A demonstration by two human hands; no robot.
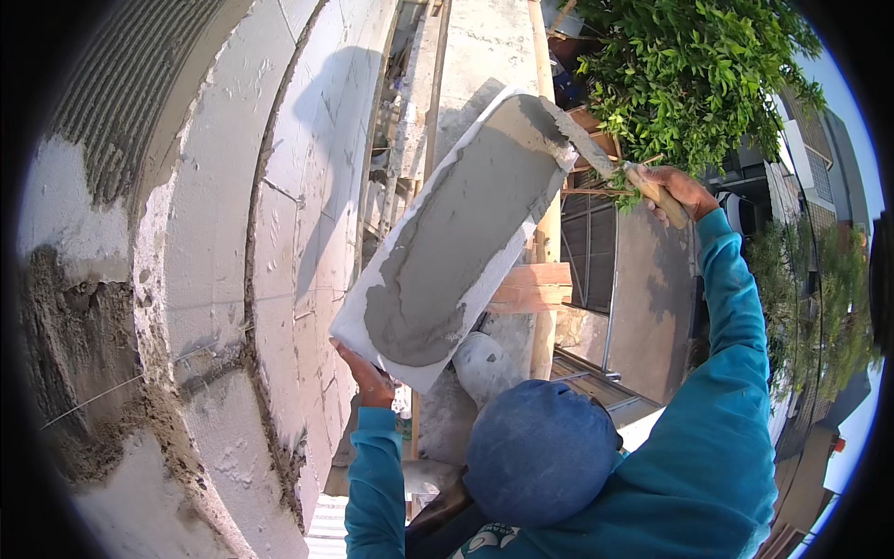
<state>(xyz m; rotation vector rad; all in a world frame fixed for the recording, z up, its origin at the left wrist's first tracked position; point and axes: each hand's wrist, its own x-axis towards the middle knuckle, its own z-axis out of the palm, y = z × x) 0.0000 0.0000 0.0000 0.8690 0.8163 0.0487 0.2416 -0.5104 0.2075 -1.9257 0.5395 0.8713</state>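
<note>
Hands apart: the right hand (680, 194) clamps a trowel (596, 154), the left hand (367, 376) holds a mortar-coated block (494, 281); white print (491, 539) below them is unreadable.

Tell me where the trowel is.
In the head view's upper right, the trowel is in the right hand, blade at the far end of the block.

The left forearm (374, 484) rises almost straight from the lower edge, and the left hand (368, 377) tips up and leftward at its end, one digit stretched out, the other fingers partly hidden. The right arm (722, 373) reaches much farther up and out to the right, its forearm leaning inward to the right hand (691, 190), which is curled into a firm grip
</note>
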